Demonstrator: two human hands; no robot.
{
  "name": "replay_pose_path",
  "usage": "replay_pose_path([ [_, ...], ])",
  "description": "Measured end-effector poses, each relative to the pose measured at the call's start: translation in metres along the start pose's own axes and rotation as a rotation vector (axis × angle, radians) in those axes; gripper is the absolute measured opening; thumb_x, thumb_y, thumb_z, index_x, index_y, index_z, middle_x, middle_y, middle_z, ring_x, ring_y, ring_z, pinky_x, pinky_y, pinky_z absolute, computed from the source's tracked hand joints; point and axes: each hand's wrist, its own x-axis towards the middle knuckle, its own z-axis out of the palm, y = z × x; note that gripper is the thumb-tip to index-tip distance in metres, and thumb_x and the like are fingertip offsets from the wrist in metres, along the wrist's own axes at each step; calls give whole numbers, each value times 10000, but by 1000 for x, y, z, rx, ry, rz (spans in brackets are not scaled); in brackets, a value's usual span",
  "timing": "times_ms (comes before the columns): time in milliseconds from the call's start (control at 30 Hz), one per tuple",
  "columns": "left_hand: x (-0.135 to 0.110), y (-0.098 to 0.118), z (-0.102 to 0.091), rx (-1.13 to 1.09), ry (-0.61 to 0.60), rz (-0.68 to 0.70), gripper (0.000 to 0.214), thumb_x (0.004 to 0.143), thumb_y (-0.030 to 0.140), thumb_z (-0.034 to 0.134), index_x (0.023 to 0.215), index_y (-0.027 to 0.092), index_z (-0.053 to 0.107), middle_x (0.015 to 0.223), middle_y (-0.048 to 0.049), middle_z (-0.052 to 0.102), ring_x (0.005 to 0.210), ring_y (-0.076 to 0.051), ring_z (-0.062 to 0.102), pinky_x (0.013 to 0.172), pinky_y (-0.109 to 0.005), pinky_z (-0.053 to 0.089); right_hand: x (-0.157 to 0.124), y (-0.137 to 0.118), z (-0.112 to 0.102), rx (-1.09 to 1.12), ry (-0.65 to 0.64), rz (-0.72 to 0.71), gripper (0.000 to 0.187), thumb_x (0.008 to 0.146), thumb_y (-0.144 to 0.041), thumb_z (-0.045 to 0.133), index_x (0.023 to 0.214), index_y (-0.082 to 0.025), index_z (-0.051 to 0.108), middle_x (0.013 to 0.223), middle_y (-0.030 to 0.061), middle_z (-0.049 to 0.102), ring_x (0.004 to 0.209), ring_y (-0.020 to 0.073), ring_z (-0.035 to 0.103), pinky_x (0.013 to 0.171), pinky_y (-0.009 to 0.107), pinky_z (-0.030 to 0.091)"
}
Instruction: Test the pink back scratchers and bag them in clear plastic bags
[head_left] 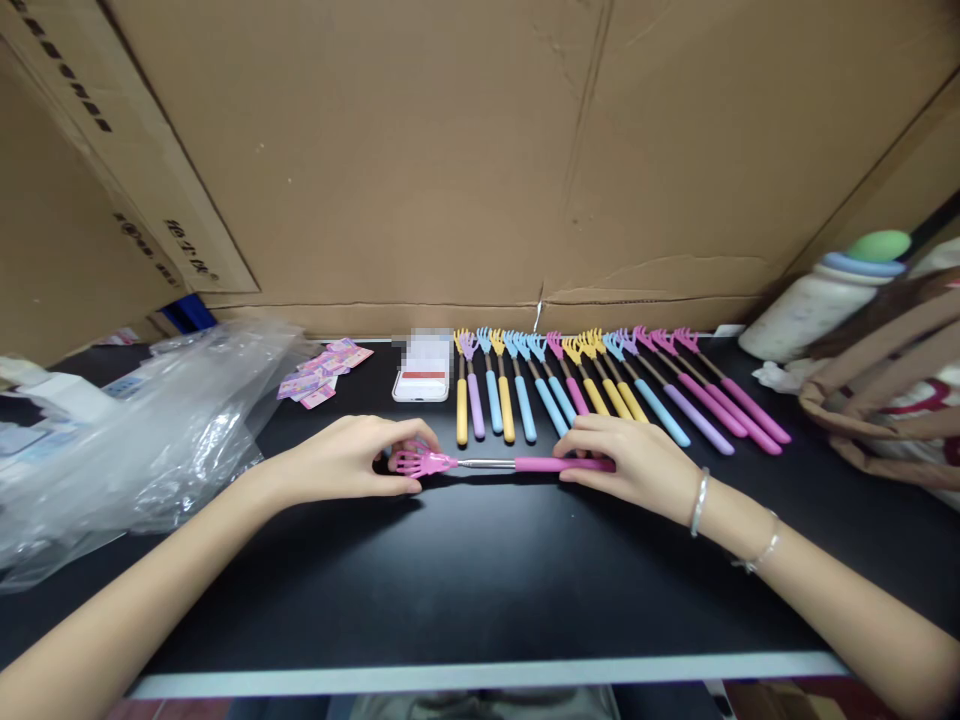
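Observation:
A pink back scratcher (487, 464) with a metal shaft lies crosswise between my hands, just over the black table. My left hand (352, 455) is closed around its claw-shaped head, thumb below and fingers above. The far end of its pink handle is gripped by my right hand (619, 460), which wears two bracelets at the wrist. Behind them stretches a row of back scratchers in yellow, purple, blue and pink, such as a yellow one (462, 410) at the left end and a pink one (757, 410) at the right, claws pointing away from me.
Left lies a clear plastic bag (195, 430), with small pink-purple cards (319, 375) beyond it. A phone (421, 370) rests left of the row. On the right are a white bottle (814, 305) and a brown-handled bag (885, 400). Cardboard (420, 160) walls the back of the table (480, 590).

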Motion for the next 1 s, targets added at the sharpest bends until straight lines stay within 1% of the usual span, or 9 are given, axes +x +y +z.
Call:
replay_pose_path([
  [100, 1, -2, 1, -2, 18, 51, 348, 793, 462, 588, 1079, 265, 566, 1005, 15, 618, 879, -149, 572, 717, -208, 401, 0, 0, 0, -2, -21, -2, 209, 869, -415, 521, 893, -242, 635, 837, 18, 614, 739, 154, 571, 611, 242, 379],
  [167, 2, -3, 2, 14, 27, 72, 348, 799, 468, 584, 1074, 256, 570, 1022, 6, 603, 906, -153, 563, 743, -213, 405, 1, 0, 0, -1, -47, 12, 213, 862, -422, 529, 889, -239, 634, 804, 12, 602, 708, 150, 558, 594, 241, 366],
  [333, 3, -6, 5, 37, 42, 66, 347, 807, 464, 571, 1091, 264, 573, 1061, 4, 566, 927, -152, 556, 760, -215, 415, 3, 0, 0, 11, -100, 42, 209, 849, -416, 545, 879, -224, 625, 719, -1, 557, 652, 139, 518, 564, 235, 333],
  [467, 3, -7, 6, 36, 50, 76, 332, 815, 452, 555, 1089, 267, 582, 1072, -2, 565, 942, -157, 560, 773, -216, 424, 3, 1, 0, 27, -123, 43, 222, 861, -417, 524, 892, -218, 618, 721, 0, 549, 654, 140, 504, 578, 238, 332],
  [600, 3, -7, 5, 55, 41, 73, 335, 812, 454, 563, 1094, 274, 577, 1067, 7, 581, 951, -155, 563, 777, -212, 422, 3, 5, -1, 43, -157, 9, 225, 870, -415, 506, 922, -221, 608, 734, -2, 549, 648, 139, 494, 574, 236, 326],
  [700, 2, -8, 4, 68, 34, 71, 351, 803, 456, 577, 1108, 281, 565, 1065, 15, 588, 937, -148, 567, 764, -210, 421, 2, 7, -5, 44, -196, -3, 220, 864, -409, 511, 933, -221, 602, 732, -6, 547, 629, 133, 489, 558, 233, 315],
  [867, 0, -8, 1, 89, 27, 70, 342, 806, 442, 576, 1109, 283, 563, 1071, 14, 592, 945, -153, 569, 759, -212, 427, 0, 8, -13, 31, -240, 29, 207, 849, -396, 522, 943, -230, 603, 730, -11, 548, 625, 134, 502, 548, 233, 309],
  [1000, -3, -14, -3, 94, 9, 53, 376, 798, 413, 585, 1147, 282, 540, 1108, 1, 591, 985, -171, 565, 812, -241, 436, -3, 9, -18, 27, -288, 64, 189, 830, -368, 538, 946, -234, 603, 729, -14, 561, 615, 132, 516, 538, 230, 306],
])
